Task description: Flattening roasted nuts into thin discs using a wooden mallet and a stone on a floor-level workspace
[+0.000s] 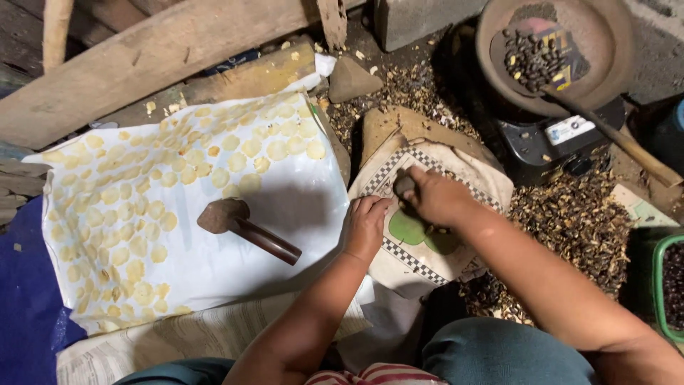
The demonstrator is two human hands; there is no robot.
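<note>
Closest to the camera are the person's knees in blue-grey cloth, and both bare arms reach out from there. The left hand (365,227) lies flat with its fingers bent down on the edge of a cloth-covered block (456,178). It holds nothing; it just presses there. The right hand (436,197) is next to it, a bit farther out. Its grip is closed around a small dark seed (405,185), which sits on top of the block near the checked border.

The seed looks small, round and hard. It is probably light and could roll or slip away, so pinching it from the sides with the fingertips seems the best way to hold it.

To the left lies a white sheet (214,235) on the floor. A wooden mallet (246,228) rests on it, well apart from the hands. Many thin, pale yellow flat discs (135,214) are spread over the sheet. They look thin and easy to break.

On the right, broken dark shells (570,214) cover the floor. Farther back, a round pan (563,50) with dark seeds and a long spoon sits on a small stove (556,142). Wooden planks (157,57) lie at the far side.
</note>
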